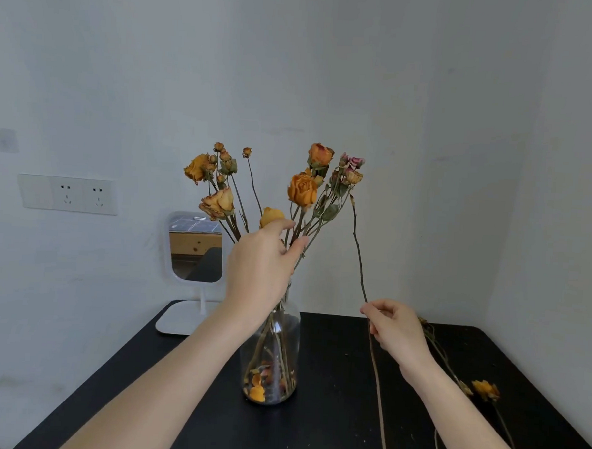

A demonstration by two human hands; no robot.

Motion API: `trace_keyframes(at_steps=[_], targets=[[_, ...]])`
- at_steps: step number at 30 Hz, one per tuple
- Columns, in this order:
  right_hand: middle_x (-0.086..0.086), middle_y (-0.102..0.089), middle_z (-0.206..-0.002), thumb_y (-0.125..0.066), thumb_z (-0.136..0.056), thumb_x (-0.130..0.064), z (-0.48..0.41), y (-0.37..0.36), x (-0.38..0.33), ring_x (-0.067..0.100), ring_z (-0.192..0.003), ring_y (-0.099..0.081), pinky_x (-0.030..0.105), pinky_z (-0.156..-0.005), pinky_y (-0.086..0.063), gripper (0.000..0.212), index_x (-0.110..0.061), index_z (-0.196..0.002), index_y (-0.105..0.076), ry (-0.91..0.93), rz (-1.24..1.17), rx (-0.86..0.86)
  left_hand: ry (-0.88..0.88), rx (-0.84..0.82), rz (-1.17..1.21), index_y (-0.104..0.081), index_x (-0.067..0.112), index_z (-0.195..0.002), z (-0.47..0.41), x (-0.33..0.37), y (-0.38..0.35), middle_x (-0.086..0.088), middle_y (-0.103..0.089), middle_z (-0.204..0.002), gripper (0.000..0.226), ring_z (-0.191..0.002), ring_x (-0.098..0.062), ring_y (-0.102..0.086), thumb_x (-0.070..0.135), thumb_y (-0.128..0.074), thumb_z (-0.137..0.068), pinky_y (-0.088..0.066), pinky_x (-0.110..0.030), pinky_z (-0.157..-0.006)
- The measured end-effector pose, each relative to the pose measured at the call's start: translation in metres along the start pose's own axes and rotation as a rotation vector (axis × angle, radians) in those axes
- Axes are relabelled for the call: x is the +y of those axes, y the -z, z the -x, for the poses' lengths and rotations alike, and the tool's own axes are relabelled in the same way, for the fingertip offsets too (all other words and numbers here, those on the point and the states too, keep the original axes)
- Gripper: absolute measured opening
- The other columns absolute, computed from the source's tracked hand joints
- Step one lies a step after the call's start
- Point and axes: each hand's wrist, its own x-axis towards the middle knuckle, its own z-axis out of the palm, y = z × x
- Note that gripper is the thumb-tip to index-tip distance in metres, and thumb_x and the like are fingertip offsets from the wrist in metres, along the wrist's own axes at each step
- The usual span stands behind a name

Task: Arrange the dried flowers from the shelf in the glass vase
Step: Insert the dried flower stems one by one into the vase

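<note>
No text, label, brand, number or sign can be read anywhere in the frame.

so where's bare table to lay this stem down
Bare black table lies between the glass vase and the held stem, and in front of the mirror base. The right edge is crowded with loose dried flowers.

A glass vase (pixel 270 353) is set on the table (pixel 328 432), with dried roses (pixel 301 190) stood in it. A standing mirror (pixel 195 250) is placed behind it, to the left. Loose stems (pixel 485 390) are laid at the table's right; between them and the vase, a single stem (pixel 358 248) is held in the right hand (pixel 397 329).
</note>
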Motion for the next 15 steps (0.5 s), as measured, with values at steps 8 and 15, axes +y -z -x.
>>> trace_keyframes(at_steps=[8,15], targets=[[0.001,-0.056,-0.068,-0.055,-0.091,-0.021,-0.004,0.0,-0.008,0.01,-0.063,-0.052,0.019,-0.058,-0.039,0.01,-0.015,-0.092,-0.062,0.02,-0.044,0.039,0.205,0.056,0.073,-0.034,0.028,-0.088,0.065,-0.037,-0.018,0.007,-0.042,-0.057,0.036,-0.05,-0.007,-0.047,0.042,-0.064,-0.077,-0.035,-0.014,-0.049],[-0.001,-0.055,-0.066,-0.047,-0.095,-0.019,-0.013,0.004,-0.031,0.006,-0.054,-0.05,0.018,-0.051,-0.043,0.012,-0.02,-0.089,-0.057,0.117,-0.188,0.113,0.556,-0.123,-0.012,-0.042,0.012,-0.119,0.067,-0.067,-0.052,-0.003,-0.049,-0.118,0.073,-0.115,-0.023,-0.044,0.054,-0.072,-0.067,-0.041,-0.041,-0.094]])
